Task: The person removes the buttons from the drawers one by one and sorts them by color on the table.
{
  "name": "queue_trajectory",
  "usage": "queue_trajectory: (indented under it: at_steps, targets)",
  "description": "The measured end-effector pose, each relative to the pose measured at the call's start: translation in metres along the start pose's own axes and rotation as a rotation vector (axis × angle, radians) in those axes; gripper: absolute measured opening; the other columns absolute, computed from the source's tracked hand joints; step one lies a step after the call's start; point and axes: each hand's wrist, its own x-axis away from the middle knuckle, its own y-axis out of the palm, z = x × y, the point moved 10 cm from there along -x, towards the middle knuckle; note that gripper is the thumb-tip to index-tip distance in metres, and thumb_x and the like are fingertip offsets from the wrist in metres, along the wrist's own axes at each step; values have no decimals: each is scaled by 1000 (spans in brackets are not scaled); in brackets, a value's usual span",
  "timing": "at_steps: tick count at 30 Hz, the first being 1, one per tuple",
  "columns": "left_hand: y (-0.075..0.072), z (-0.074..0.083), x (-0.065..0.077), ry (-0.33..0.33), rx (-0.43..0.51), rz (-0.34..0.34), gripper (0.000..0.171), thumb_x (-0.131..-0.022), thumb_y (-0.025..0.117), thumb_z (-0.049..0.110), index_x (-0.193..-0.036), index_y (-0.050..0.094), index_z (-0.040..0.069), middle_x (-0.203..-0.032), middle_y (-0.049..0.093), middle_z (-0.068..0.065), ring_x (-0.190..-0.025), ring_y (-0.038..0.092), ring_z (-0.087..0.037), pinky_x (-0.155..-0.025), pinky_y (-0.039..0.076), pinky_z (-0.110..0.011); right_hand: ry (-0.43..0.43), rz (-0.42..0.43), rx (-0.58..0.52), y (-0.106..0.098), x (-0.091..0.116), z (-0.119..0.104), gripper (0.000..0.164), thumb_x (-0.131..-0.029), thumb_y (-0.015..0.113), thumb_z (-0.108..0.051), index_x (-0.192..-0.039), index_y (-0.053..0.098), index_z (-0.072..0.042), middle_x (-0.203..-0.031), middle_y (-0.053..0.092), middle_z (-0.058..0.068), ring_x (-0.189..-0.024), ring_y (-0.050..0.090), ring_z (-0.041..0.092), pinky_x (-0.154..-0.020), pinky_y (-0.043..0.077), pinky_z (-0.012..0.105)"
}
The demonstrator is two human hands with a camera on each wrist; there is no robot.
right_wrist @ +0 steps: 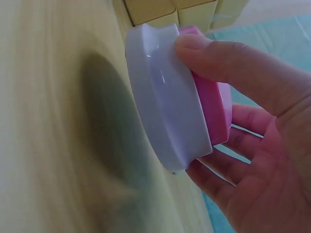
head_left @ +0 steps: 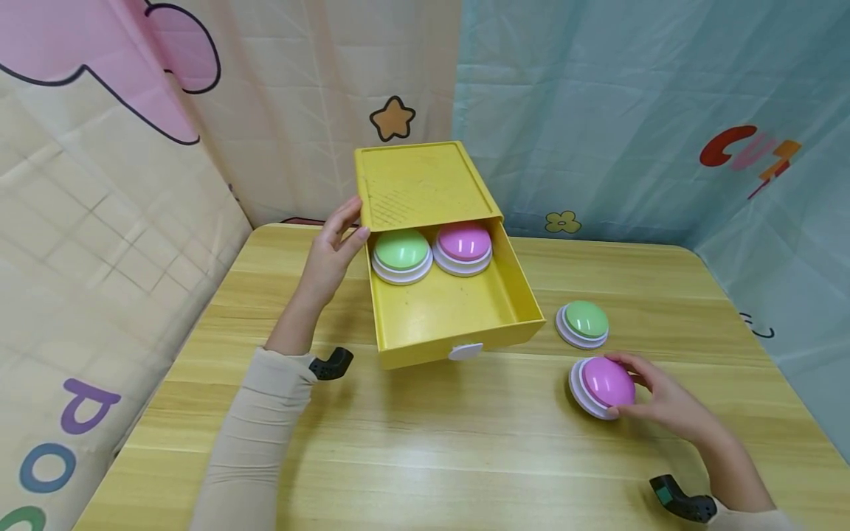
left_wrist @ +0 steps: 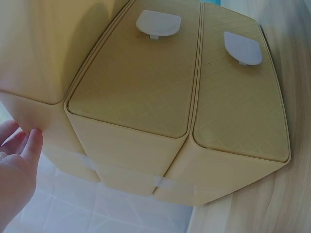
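My right hand (head_left: 671, 402) grips a pink dome push button (head_left: 609, 381) with a white base, thumb and fingers on opposite sides of it. In the right wrist view this button (right_wrist: 167, 92) is tilted above the tabletop, with its shadow beneath. A green push button (head_left: 586, 320) rests on the table just beyond it. My left hand (head_left: 332, 251) rests its fingertips against the left side of a yellow drawer cabinet (head_left: 425, 184). The cabinet's top drawer (head_left: 451, 317) is pulled out. Inside, towards its back, sit a green button (head_left: 401, 251) and another pink button (head_left: 463, 243), side by side.
Below the pulled-out drawer, two lower drawers stand closed, a middle one (left_wrist: 141, 73) and a bottom one (left_wrist: 238, 102), each with a white handle. The wooden table (head_left: 425, 457) meets printed curtains (head_left: 584, 110) at the back and sides.
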Motion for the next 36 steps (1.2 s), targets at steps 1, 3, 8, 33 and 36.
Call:
queue_trajectory:
  at_steps: [1, 3, 8, 33, 36]
  targets:
    - [1, 3, 1, -4, -2, -1, 48, -91, 51, 8, -135, 34, -3, -143, 27, -9, -126, 30, -19, -99, 32, -29, 11, -8, -5, 2, 2, 2, 72, -69, 78, -13, -128, 41, -1, -121, 45, 8, -102, 40, -4, -83, 31, 7]
    - [3, 10, 3, -8, -5, -4, 48, -92, 50, 6, -135, 33, -5, -143, 26, -11, -126, 30, -19, -99, 32, -29, 41, -19, -6, 6, 5, 7, 72, -69, 78, -14, -129, 41, -2, -122, 44, 10, -103, 38, -7, -83, 31, 8]
    - [7, 20, 5, -12, -19, -4, 47, -92, 48, 2, -134, 32, -9, -143, 24, -15, -126, 30, -21, -99, 32, -29, 91, -32, -16, 14, 10, 15, 72, -69, 78, -17, -129, 41, -3, -124, 43, 13, -104, 35, -9, -83, 32, 8]
    - [-1, -2, 0, 8, 4, 2, 48, -91, 52, 10, -135, 36, -1, -141, 29, -5, -120, 36, -20, -97, 35, -29, 18, -25, 31, -12, -17, -35, 78, -76, 72, -13, -139, 27, -5, -136, 32, 19, -118, 32, 43, -93, 35, 36]
    - [-1, -2, 0, 6, 3, -2, 48, -91, 52, 10, -135, 36, -1, -142, 29, -5, -118, 37, -20, -96, 36, -29, -28, -16, 13, -18, -29, -53, 78, -76, 72, -9, -140, 26, -8, -137, 31, 17, -121, 32, 34, -94, 35, 37]
